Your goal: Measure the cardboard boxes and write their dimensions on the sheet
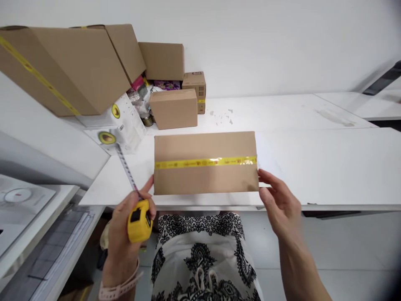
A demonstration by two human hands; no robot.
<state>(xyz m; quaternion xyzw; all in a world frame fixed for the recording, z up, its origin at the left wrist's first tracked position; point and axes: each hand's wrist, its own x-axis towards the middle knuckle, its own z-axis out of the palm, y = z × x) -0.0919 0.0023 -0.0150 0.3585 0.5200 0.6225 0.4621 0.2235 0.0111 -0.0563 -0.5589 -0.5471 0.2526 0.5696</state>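
A flat brown cardboard box (205,177) sealed with a strip of yellow tape (205,162) lies at the near edge of the white table (328,167). My left hand (123,234) is closed around a yellow tape measure (139,220), its blade (125,165) drawn out and pointing up-left past the box's left end. A thumb tip touches the box's left edge. My right hand (278,200) rests with spread fingers against the box's right end and holds nothing.
Several cardboard boxes are piled at the back left, a large one (62,67) and a smaller one (173,108). White avocado-printed packaging (119,125) lies beneath them. A white device (19,200) sits on a lower surface at left.
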